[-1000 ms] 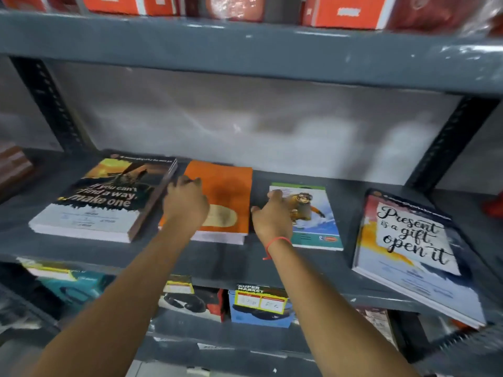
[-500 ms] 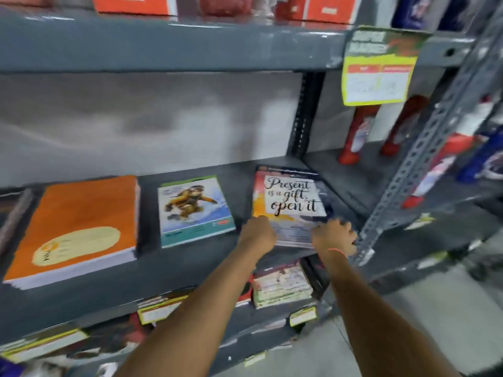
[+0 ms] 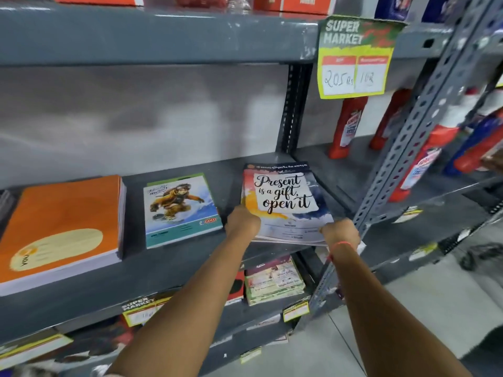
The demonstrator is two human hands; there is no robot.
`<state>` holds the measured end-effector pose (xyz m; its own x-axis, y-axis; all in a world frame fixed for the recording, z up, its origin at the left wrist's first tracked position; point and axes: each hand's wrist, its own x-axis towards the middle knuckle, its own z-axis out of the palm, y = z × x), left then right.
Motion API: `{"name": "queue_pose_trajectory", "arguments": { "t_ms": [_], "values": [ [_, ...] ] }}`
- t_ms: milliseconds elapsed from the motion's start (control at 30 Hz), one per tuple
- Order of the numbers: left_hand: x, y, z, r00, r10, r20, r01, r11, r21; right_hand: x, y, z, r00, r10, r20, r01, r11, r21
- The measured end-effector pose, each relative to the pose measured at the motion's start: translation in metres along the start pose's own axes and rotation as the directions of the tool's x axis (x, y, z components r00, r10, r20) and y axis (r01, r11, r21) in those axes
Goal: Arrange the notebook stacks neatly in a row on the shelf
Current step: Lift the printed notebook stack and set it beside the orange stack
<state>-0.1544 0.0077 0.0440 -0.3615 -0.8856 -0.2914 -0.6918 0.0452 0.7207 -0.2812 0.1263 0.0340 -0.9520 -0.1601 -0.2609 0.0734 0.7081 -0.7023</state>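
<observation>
Gripping the near edge of the "Present is a gift, open it" notebook stack (image 3: 285, 202), my two hands sat at its front corners: my left hand (image 3: 243, 221) closed on the near-left corner, my right hand (image 3: 339, 233) on the near-right corner. My fingers were curled around the edge and mostly hidden under the covers, so only knuckles showed; both sets were clamped on the stack. A thin red thread (image 3: 341, 244) circled my right wrist.

The stack lay flat on the grey shelf (image 3: 174, 268), at its right end, just beside the perforated upright post (image 3: 402, 148). Its near edge reached the shelf's front lip, and the lower covers fanned slightly out of line under my right hand.

To the left, apart from it, lay the snowboarder notebook stack (image 3: 179, 210), flat and turned a little off square. Further left, also apart, lay the thick orange notebook stack (image 3: 62, 227), its page edges facing right and front.

Above, a yellow "SUPER MARKET" price tag (image 3: 356, 55) hung from the upper shelf edge. Beyond the post, red bottles (image 3: 348, 123) stood on the neighbouring shelf. Below, more notebooks (image 3: 273, 280) and small price labels sat on the lower shelf.
</observation>
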Motion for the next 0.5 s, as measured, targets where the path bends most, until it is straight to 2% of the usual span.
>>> {"name": "queue_pose_trajectory", "arguments": {
  "t_ms": [133,300,500],
  "values": [
    [-0.009,0.006,-0.006,0.999,0.038,-0.019,-0.041,0.991,-0.125,0.008,-0.005,-0.008,0.999,-0.034,0.03,0.031,0.995,0.098],
    [-0.018,0.018,-0.021,0.995,0.096,-0.041,-0.102,0.982,-0.16,0.009,-0.013,-0.02,0.999,-0.02,0.04,0.012,0.984,0.18],
    [-0.025,0.008,-0.06,0.985,0.1,-0.138,-0.129,0.967,-0.219,-0.015,-0.044,-0.016,0.985,-0.115,0.128,0.082,0.968,0.238]
  ]
}}
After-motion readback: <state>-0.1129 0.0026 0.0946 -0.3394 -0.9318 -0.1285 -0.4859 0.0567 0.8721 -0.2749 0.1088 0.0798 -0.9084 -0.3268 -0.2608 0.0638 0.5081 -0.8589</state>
